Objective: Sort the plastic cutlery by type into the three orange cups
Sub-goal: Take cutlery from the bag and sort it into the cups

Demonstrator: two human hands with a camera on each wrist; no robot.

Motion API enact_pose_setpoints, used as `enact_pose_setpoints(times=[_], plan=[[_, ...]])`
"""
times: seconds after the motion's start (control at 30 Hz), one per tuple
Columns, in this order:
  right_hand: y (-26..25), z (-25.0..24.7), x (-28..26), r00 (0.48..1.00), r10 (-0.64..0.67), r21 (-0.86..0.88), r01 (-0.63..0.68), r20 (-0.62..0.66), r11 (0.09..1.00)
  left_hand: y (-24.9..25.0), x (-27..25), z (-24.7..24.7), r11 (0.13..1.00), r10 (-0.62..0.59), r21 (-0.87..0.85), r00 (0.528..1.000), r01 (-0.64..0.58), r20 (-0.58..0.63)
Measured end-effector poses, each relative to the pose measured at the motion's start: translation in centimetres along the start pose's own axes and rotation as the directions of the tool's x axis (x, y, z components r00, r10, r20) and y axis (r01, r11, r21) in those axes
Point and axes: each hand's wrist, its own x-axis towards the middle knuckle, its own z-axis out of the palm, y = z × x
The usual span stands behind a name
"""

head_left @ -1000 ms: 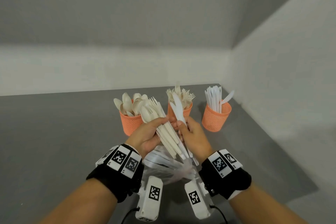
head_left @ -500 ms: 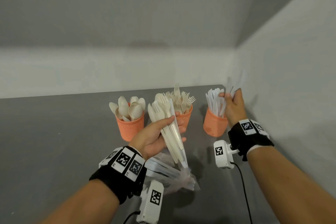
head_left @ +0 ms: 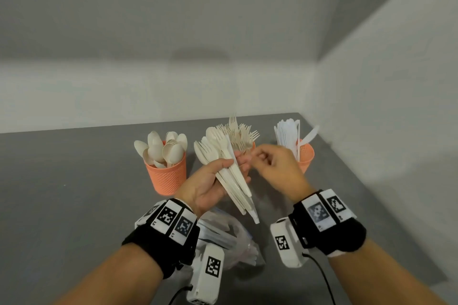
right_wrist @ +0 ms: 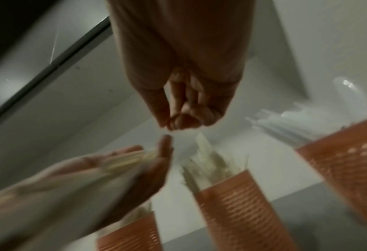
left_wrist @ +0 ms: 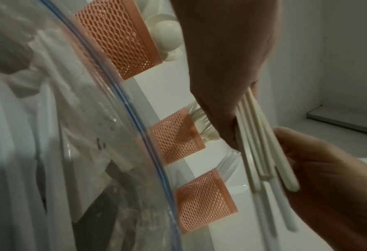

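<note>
Beside the cutlery bundle [head_left: 229, 173] gripped by left hand [head_left: 208, 187], right hand [head_left: 277, 168] has returned, empty, curled.

The three cups [head_left: 166, 175] are orange plastic with a fine mesh-textured wall, matt in look. The cutlery bundle [head_left: 229, 173] at 12 o'clock from the left wrist is smooth cream plastic with a dull sheen, and the knives [head_left: 288, 136] at 1 o'clock look whiter and faintly translucent. The bag [left_wrist: 81, 135] is clear, glossy, crinkled film; the tabletop [head_left: 74, 193] is smooth matt grey.
</note>
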Motion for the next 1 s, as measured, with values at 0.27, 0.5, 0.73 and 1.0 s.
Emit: enact_pose_setpoints(times=[0.27,0.5,0.73,1.0], plan=[[-0.2,1.8,-0.7,0.951,0.158,0.048,-0.177,0.265,0.983,-0.5,0.2,0.2,0.999,0.020,0.051,1.000,-0.020,0.001],[-0.7,1.9,-0.7,0.995,0.079,-0.010,-0.078,0.068,0.997,-0.4,0.1,-0.1,0.999,0.028,0.017,0.997,-0.027,-0.065],[-1.3,2.7,-1.5,0.984,0.050,-0.008,-0.050,0.173,0.999,0.1,-0.7,0.2,0.997,0.043,-0.058,0.998,-0.041,0.037],[-1.5,3.0,-1.7,0.976,0.047,0.015,-0.052,0.211,0.999,-0.3,-1.2,-0.7,0.985,0.067,-0.163,0.994,-0.052,0.088]])
